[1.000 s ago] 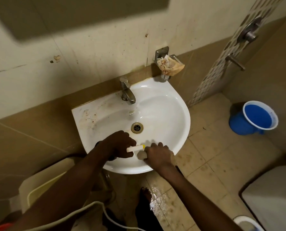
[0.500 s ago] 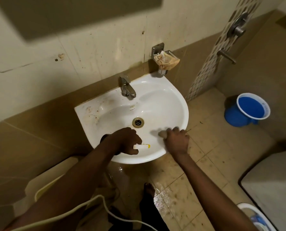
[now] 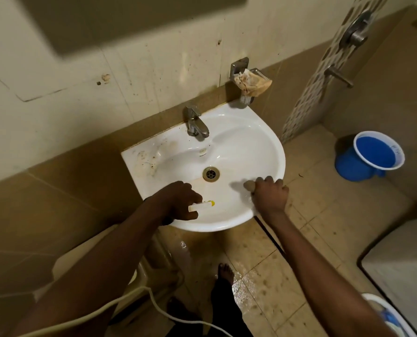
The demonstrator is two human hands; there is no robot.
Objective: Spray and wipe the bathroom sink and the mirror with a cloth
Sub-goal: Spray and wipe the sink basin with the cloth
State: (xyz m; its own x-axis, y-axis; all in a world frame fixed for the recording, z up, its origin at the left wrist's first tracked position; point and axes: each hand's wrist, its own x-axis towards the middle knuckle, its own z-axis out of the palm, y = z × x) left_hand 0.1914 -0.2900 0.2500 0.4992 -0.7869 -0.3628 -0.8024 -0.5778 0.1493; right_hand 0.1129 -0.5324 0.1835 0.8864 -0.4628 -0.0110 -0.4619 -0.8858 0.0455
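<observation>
1. My left hand [image 3: 178, 200] has its grip closed around a small white nozzle with a yellow tip [image 3: 202, 205], probably the spray bottle's, over the near left rim of the white ceramic wall sink [image 3: 239, 142].
2. My right hand [image 3: 270, 197] is clamped on a small grey-beige cloth [image 3: 249, 185], pressed to the near right rim.
3. The round metal drain [image 3: 211, 174] lies between my hands, farther in.

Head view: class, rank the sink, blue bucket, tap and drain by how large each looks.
Largest to smallest:
1. sink
2. blue bucket, though it stands farther from the camera
3. tap
4. drain
</observation>
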